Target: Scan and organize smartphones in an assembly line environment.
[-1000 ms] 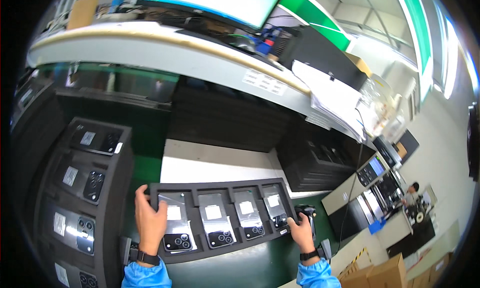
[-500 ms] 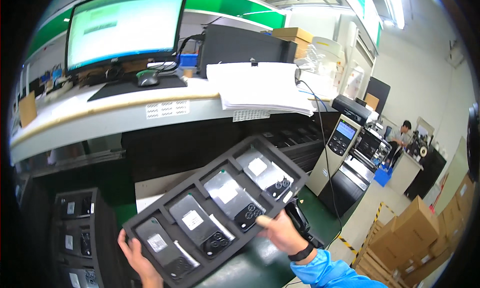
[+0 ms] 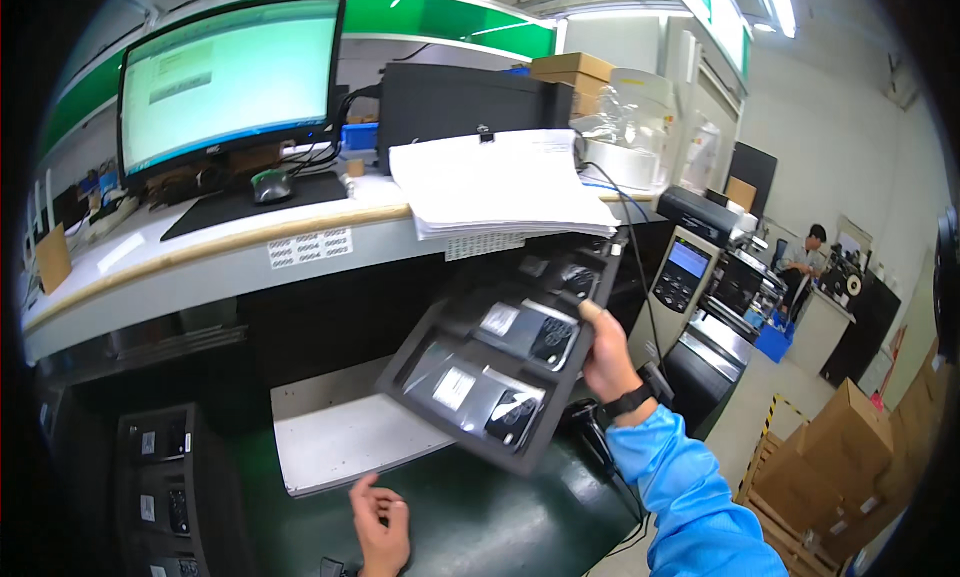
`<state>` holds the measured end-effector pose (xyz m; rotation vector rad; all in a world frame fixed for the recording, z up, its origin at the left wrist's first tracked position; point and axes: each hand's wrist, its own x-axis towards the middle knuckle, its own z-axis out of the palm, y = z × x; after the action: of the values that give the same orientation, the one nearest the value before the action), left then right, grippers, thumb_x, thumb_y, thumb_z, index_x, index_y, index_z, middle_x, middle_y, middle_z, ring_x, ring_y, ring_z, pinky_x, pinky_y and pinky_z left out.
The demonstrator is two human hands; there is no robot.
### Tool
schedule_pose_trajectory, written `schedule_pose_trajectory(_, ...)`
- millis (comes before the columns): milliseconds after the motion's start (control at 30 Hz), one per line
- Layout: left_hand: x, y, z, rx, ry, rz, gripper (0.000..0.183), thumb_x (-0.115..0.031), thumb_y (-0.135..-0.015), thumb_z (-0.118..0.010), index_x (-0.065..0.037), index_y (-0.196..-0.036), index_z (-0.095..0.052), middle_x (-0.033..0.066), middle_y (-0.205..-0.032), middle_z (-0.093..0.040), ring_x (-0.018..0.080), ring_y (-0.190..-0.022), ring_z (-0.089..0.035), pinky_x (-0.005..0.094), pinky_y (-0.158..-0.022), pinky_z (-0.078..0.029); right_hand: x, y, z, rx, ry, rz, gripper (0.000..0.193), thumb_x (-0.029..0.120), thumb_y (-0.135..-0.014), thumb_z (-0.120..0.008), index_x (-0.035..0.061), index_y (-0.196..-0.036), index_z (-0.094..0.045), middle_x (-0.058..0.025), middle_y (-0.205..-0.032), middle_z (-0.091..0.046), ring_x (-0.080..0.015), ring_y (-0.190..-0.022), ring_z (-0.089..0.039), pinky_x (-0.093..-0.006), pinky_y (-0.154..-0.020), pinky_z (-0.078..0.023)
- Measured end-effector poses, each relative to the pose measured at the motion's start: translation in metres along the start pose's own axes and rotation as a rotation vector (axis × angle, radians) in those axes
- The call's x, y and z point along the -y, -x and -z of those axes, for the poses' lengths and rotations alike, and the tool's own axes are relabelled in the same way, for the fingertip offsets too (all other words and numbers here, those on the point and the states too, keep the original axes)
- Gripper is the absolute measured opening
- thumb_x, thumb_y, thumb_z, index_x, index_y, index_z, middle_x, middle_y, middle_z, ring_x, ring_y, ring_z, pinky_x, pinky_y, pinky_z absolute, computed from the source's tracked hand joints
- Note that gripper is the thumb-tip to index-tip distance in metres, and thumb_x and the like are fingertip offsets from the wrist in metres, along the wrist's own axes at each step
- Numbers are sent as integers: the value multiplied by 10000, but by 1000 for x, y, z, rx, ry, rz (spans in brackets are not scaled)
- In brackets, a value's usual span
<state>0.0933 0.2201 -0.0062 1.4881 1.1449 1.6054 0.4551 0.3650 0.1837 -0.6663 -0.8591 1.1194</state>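
Over surface's [image 3: 470, 517] far edge, pinching black tray's [image 3: 548, 432] rim, likely best hold, with right hand [image 3: 606, 357], left hand [image 3: 381, 525] half-curled; probably light, stiff.

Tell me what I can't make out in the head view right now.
All in the head view:
Held tray: underside turned away from the camera; far end dark and blurred.
Right hand: some fingers hidden, apparently behind that tray.
Left hand: its forearm is cut off by the lower edge.
Left tray: near end cut off by the lower edge.
Distant person: too small to tell what they handle.
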Motion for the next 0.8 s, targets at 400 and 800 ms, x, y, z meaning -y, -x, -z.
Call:
schedule_pose_trajectory(400, -31, 6, -3, 159, -244, 203, 448, -121, -947, -660, -65, -1376, -542, 107, -841, -669, 246, -725, -678, 361, -677, -531, 24, -154, 110, -242, -102, 193, 267, 292, -1046, -572, 53, -1133, -655, -109, -1059, -737, -271, -987, -715, -436, -948, -578)
schedule_pose_trajectory(800, -32, -7, -1, 183, -151, 284, 514, -66, -904, -692, 15, -1364, -479, 67, -834, -693, 105, -665, -610, 263, -604, -488, 44, -226, 146, -562, 110, 245, 415, 376, -1039, -513, 7, -1191, -627, -145, -1169, -699, -322, -1055, -695, -449, -974, -555)
